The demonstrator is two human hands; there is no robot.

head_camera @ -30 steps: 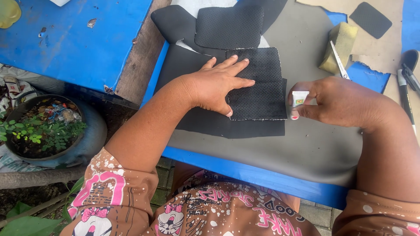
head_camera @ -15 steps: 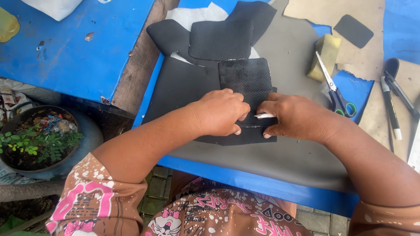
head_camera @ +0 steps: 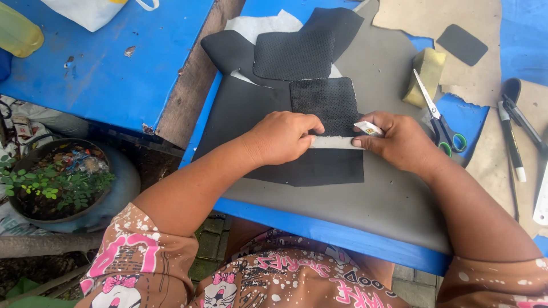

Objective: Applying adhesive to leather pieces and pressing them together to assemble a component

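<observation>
A black perforated leather piece (head_camera: 324,102) lies on a larger smooth black sheet (head_camera: 251,120) on the grey mat (head_camera: 388,194). Its near edge is folded up, showing a pale underside strip (head_camera: 334,142). My left hand (head_camera: 282,137) pinches the left end of that folded edge. My right hand (head_camera: 399,140) holds a small white glue tube (head_camera: 368,128) between thumb and fingers, with a fingertip on the strip's right end.
More black leather pieces (head_camera: 294,54) lie at the back. A yellow sponge (head_camera: 425,74), scissors (head_camera: 436,117), pens (head_camera: 511,142) and brown paper (head_camera: 445,17) are to the right. A blue tabletop (head_camera: 103,63) and a potted plant (head_camera: 54,177) are on the left.
My left hand went from lying flat on the perforated piece to pinching its near edge. That edge is now folded up, pale side showing. My right hand brought the tube to it.
</observation>
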